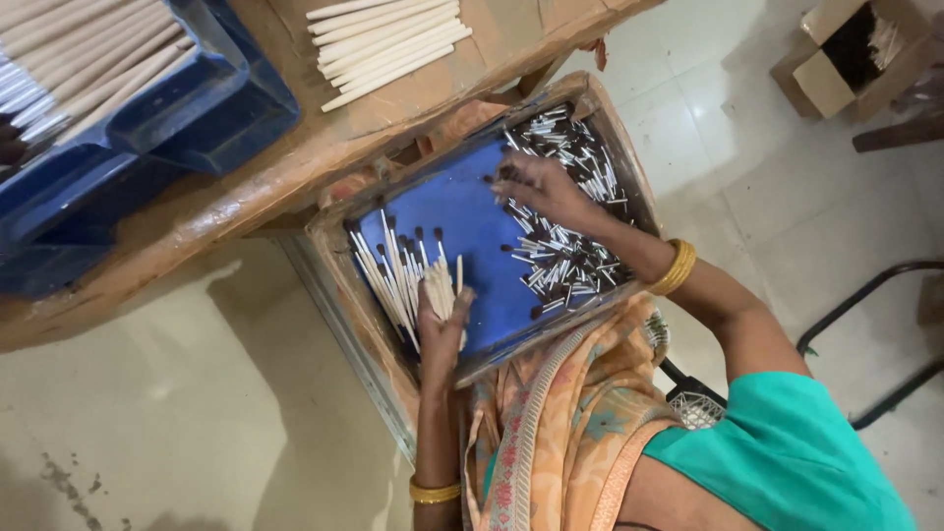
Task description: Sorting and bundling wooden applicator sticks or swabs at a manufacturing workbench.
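Left hand (442,329) grips aligned pale dark-tipped sticks (438,285), tips kept level; right hand (541,189), fingers spread, rakes loose short sticks (570,236) in blue-lined wooden tray (462,226).

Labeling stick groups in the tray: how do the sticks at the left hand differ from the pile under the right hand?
The sticks at the left hand are long and lie roughly parallel; the pile under the right hand is short pieces, jumbled every way. The left hand grips a bundle; the right hand rests spread on its pile. Both are pale with dark tips.

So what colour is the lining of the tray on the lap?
Blue lining, clearest in the head view.
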